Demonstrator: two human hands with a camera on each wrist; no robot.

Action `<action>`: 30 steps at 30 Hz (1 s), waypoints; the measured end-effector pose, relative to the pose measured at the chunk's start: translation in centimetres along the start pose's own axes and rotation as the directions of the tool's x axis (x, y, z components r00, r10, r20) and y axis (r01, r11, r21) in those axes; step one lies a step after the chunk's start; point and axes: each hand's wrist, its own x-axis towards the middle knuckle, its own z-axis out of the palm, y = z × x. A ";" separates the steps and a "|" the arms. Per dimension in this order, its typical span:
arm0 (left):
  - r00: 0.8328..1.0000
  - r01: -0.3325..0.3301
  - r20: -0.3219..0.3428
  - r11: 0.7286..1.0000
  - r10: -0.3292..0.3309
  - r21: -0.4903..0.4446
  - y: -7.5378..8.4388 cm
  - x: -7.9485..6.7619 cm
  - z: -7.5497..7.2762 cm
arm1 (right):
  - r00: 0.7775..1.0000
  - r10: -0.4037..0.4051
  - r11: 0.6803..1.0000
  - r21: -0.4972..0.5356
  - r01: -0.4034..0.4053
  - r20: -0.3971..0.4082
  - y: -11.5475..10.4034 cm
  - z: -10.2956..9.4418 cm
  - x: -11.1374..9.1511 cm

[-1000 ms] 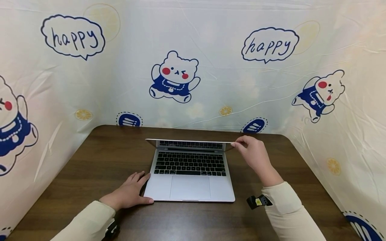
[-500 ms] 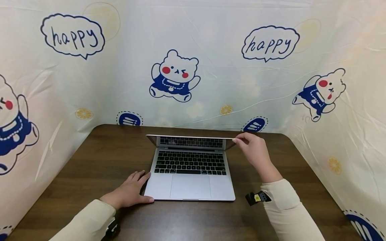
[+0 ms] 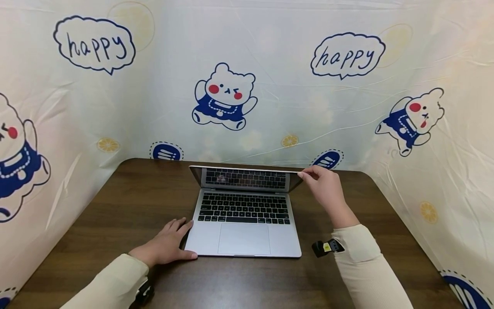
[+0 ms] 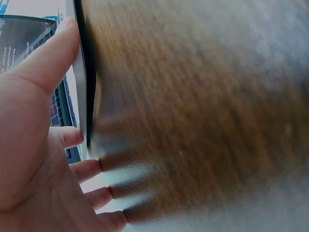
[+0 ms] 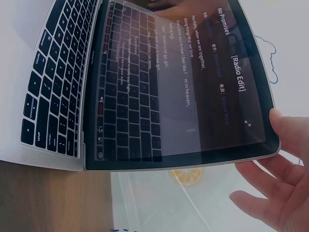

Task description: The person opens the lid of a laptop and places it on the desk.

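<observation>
A silver laptop (image 3: 206, 240) lies on the wooden table with its lid partly raised. My right hand (image 3: 326, 191) pinches the upper right corner of the lid, thumb on the screen side and fingers behind. Song lyrics in white text show on the lit screen (image 5: 212, 92), along with a reflection of the keyboard (image 5: 53, 92). At the front left corner of the base is my left hand (image 3: 166, 244). Its thumb (image 4: 53, 55) reaches along the front edge, the index finger touches the left side, and the other fingertips rest on the tabletop.
The dark brown table (image 3: 115, 206) has rounded far corners. A pale printed curtain (image 3: 278, 86) with cartoon bears surrounds it on the back and both sides. Black straps with small devices (image 3: 328, 247) sit at both wrists.
The laptop lid has tilted further back and up, with my right hand rising along with its corner. More of the screen shows. My left hand has stayed in place.
</observation>
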 end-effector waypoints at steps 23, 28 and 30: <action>0.999 0.029 0.034 1.000 -0.029 0.001 0.2 0.2 -0.1 | 0.999 0.022 1.000 0.010 -0.022 -0.048 -0.1 0.5 1.0; 0.999 0.033 0.035 0.999 -0.033 0.010 0.3 0.2 -0.1 | 0.998 0.039 0.999 0.014 -0.038 -0.046 -0.1 0.6 1.2; 0.999 0.033 0.032 0.999 -0.033 0.013 0.3 0.2 -0.1 | 0.998 0.041 0.999 0.016 -0.040 -0.048 -0.2 0.6 1.3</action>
